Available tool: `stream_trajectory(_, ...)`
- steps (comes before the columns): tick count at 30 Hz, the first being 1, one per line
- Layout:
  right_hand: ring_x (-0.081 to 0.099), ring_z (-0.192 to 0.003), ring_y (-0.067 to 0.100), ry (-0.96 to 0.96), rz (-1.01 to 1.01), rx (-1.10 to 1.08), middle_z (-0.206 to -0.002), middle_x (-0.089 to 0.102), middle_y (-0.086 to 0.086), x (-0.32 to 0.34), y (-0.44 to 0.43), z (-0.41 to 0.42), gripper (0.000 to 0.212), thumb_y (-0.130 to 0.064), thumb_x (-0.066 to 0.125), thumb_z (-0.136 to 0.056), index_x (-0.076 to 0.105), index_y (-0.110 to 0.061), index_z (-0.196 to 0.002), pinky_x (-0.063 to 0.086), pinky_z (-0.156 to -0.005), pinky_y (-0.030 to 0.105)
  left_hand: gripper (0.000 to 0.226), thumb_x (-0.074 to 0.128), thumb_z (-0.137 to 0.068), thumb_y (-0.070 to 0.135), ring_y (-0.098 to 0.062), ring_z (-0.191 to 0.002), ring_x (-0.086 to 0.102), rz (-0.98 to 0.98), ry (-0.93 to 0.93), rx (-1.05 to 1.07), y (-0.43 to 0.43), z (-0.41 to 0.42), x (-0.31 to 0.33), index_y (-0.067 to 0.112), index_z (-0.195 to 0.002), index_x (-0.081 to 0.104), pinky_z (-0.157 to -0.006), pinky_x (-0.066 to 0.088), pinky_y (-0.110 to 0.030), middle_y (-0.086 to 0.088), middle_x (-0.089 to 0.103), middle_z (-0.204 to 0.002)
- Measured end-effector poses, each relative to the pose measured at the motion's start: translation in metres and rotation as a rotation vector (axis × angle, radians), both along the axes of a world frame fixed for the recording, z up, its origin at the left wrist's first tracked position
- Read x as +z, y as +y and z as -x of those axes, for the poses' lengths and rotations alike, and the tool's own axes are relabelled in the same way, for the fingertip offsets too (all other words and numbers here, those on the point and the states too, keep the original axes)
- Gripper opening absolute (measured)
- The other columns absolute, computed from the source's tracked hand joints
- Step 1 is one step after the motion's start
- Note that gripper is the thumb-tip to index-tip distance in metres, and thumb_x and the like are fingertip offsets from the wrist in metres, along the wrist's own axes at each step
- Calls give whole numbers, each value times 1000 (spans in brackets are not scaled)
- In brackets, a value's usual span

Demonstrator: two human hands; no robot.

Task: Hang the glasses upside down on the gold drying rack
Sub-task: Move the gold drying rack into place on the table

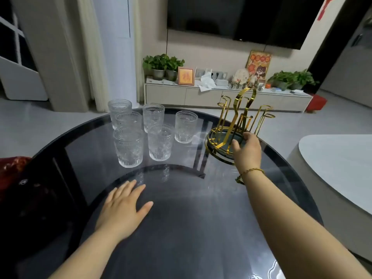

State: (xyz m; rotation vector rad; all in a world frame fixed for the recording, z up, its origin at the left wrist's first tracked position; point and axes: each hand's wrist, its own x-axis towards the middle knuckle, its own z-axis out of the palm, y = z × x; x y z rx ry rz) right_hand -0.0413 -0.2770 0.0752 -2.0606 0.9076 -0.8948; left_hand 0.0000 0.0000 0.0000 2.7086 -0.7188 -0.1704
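Note:
Several clear embossed glasses [160, 144] stand upright in a cluster on the far left part of the round dark glass table [191, 218]. The gold drying rack [241, 117], with a round dark base and upward hooks, is at the table's far right and is tilted, its base lifted on one side. My right hand [246, 151] grips the rim of the rack's base. My left hand [122, 208] lies flat on the table, fingers spread, holding nothing, in front of the glasses.
A white rounded table [342, 168] stands to the right. Beyond the table a low TV cabinet [221, 96] carries plants and ornaments under a wall TV. A dark chair with red fabric [14, 168] sits at the left edge.

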Motion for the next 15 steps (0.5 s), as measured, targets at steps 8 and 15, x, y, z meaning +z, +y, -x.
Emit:
stream_trajectory(8,45,-118,30,-89,-227,-126,-131,47,15,-10,-29,-28,40,-13,43,-88,34,-7,-126,39,-96,39,56,33,-88,54,-10,-142,5,18,-104,9,-2,-8,-7,32,-138,19,-116,2,-31,7,13,-154)
stream_trajectory(15,52,-87,20,-93,-192,-4,-98,60,14,-23,-52,-30,25,-15,36,-91,55,-6,-105,42,-77,31,96,-6,-52,70,-9,-141,10,11,-109,16,-3,-11,-7,34,-137,23,-115,6,-31,8,17,-153)
